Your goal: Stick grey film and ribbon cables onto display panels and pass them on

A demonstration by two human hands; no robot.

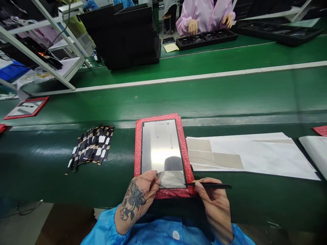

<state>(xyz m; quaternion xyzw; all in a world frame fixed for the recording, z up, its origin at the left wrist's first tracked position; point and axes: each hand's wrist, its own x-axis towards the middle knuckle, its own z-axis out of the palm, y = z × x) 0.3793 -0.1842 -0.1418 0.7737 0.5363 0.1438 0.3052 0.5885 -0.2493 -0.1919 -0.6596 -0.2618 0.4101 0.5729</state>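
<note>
A flat silver display panel (159, 146) with a dark border lies in a red foam frame (138, 149) on the bench before me. Across its near end is a greyish rectangular film (171, 179). My left hand (143, 189) pinches the film's left end at the panel's lower left. Black tweezers (214, 185) are gripped in my right hand (213, 200), their tip at the film's right end near the panel's lower right corner. Whether the film is fully against the panel I cannot tell.
White sheets (263, 154) with grey film pieces (227, 160) lie right. Dark flex cable strips (92, 146) are piled left. Another red-framed panel (27, 108) sits far left. A metal rail (178, 79) crosses the bench. Opposite, a person in pink (204, 17) handles a black tray (206, 39).
</note>
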